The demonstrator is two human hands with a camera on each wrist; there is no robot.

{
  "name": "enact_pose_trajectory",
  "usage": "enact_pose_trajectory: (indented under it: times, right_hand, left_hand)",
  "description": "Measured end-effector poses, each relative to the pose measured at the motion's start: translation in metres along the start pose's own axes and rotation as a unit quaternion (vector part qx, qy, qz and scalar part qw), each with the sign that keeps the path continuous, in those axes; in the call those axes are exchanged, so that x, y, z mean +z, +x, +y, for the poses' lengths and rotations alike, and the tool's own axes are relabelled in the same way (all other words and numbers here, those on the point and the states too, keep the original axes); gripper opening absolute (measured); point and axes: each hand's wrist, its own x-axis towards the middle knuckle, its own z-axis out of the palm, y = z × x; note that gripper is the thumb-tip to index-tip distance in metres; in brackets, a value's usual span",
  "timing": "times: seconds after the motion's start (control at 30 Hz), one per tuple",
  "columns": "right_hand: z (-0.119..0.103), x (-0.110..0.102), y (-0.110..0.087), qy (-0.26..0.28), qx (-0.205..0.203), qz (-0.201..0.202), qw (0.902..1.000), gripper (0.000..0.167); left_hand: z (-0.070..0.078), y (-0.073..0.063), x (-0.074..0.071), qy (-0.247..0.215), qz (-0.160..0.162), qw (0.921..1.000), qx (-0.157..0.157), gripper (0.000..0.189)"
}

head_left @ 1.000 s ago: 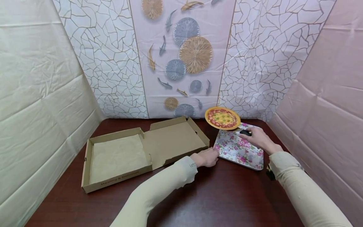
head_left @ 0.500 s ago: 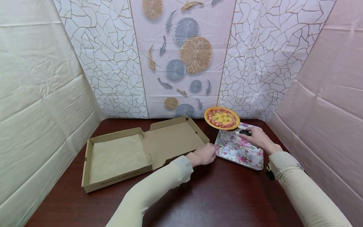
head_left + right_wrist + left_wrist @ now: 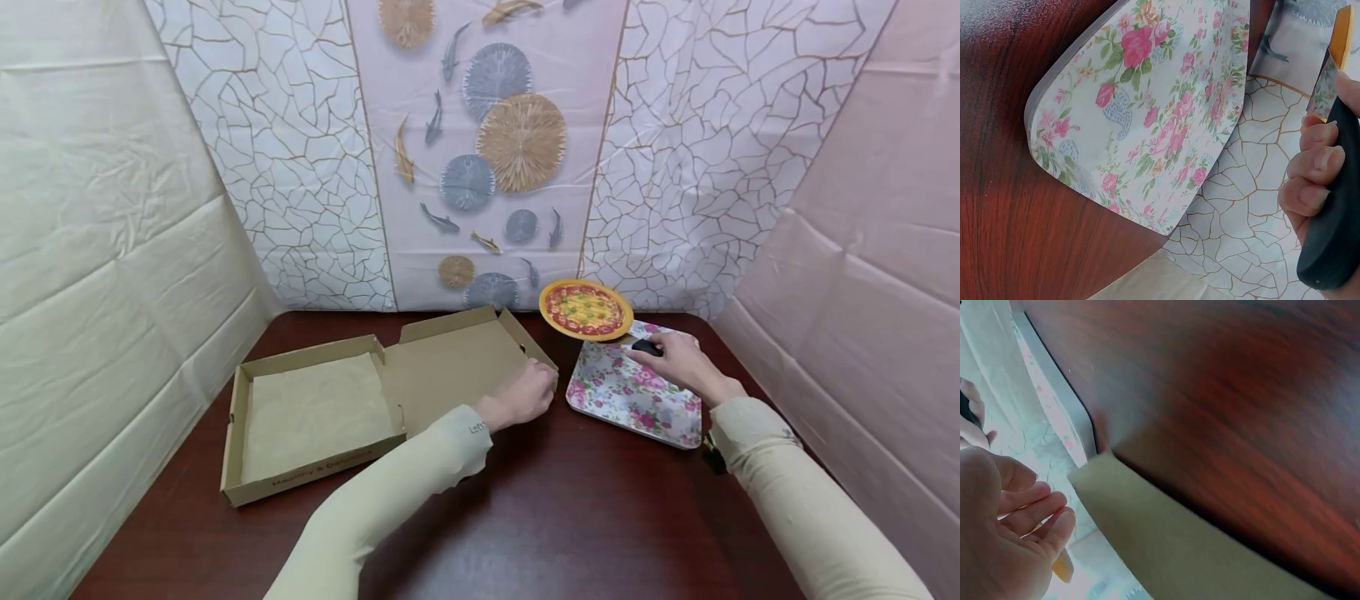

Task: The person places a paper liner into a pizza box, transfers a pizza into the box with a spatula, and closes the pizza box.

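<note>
My right hand (image 3: 681, 363) grips the black handle (image 3: 1334, 212) of a pizza server, fingers curled round it. Its metal blade (image 3: 1322, 94) reaches the underside of a pizza (image 3: 587, 310) with an orange rim, which appears raised near the back wall. Below and beside that hand lies a floral cutting board (image 3: 626, 398). My left hand (image 3: 523, 392) hovers by the right end of the open lid (image 3: 450, 358) of a cardboard pizza box. In the left wrist view its fingers (image 3: 1032, 515) are loosely bent, nothing between them, with the lid's edge (image 3: 1147, 531) close by.
On the left stands the box's base (image 3: 302, 477), lined with a sheet of paper (image 3: 322, 417). Everything rests on a dark red wooden table (image 3: 570, 517). Fabric walls (image 3: 90, 275) enclose the back and both sides.
My left hand has moved left from the cutting board's edge to the lid's right end. The pizza has shifted very slightly left; my right hand keeps its grip on the pizza server.
</note>
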Motion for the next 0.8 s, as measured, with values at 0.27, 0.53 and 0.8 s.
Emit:
enact_pose_trajectory:
  times: [0.27, 0.53, 0.8]
  right_hand:
    - [0.001, -0.003, 0.002, -0.002, -0.001, -0.003, 1.0, 0.055]
    - [-0.001, -0.003, 0.001, 0.004, 0.009, -0.01, 0.9999, 0.07]
    - [-0.002, 0.002, 0.004, 0.001, -0.007, 0.003, 1.0, 0.05]
  left_hand:
    - [-0.03, -0.016, -0.016, -0.023, 0.01, 0.9987, -0.043, 0.02]
    - [-0.056, -0.034, -0.023, -0.033, -0.001, 0.9963, -0.079, 0.018]
    - [-0.069, -0.045, -0.027, -0.062, -0.041, 0.9907, -0.114, 0.011]
